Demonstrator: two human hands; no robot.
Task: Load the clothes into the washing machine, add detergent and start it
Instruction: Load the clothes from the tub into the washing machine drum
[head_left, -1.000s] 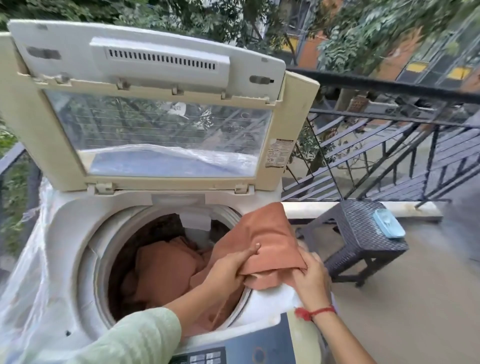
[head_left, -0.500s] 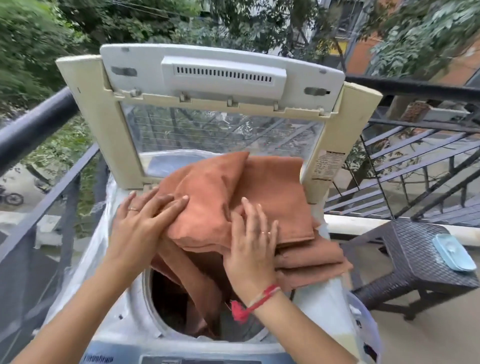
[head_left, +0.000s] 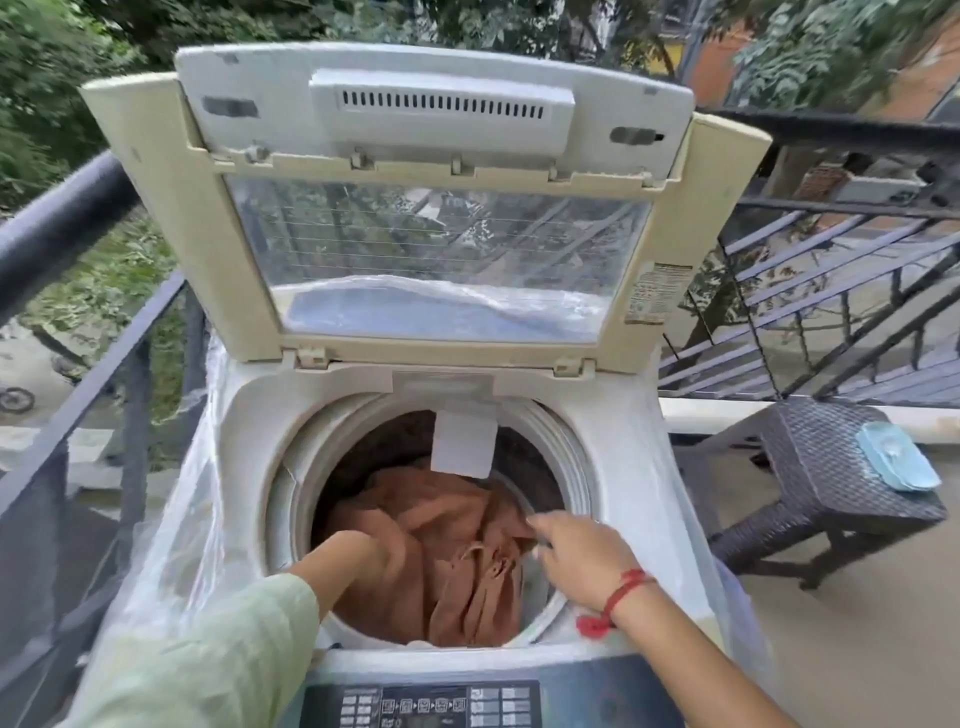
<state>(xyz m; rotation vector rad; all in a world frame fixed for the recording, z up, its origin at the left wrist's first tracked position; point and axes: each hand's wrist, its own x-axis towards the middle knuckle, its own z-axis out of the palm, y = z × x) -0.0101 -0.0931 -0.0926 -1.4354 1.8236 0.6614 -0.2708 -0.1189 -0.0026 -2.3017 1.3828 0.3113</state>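
Washing machine (head_left: 249, 415): seen from above at centre, wrapped in a clear plastic sheet (head_left: 171, 545).
Lid (head_left: 717, 208): raised upright at the far side; its window can be seen through.
Clothes (head_left: 447, 525): rust-brown cloth is heaped inside the drum (head_left: 566, 441), filling its near and right parts.
Left hand (head_left: 358, 553): lowered into the near left of the drum against the cloth; the fingers are hidden, so its state cannot be told.
Right hand (head_left: 582, 564): held over the drum's near right rim, fingertips at the cloth's right edge; blurred, so a pinch cannot be told.
Red thread (head_left: 623, 592): tied round the right wrist.
Control panel (head_left: 441, 706): set along the near edge.
Stool (head_left: 810, 467): dark wicker, at the right, with a pale blue container (head_left: 896, 457) on it.
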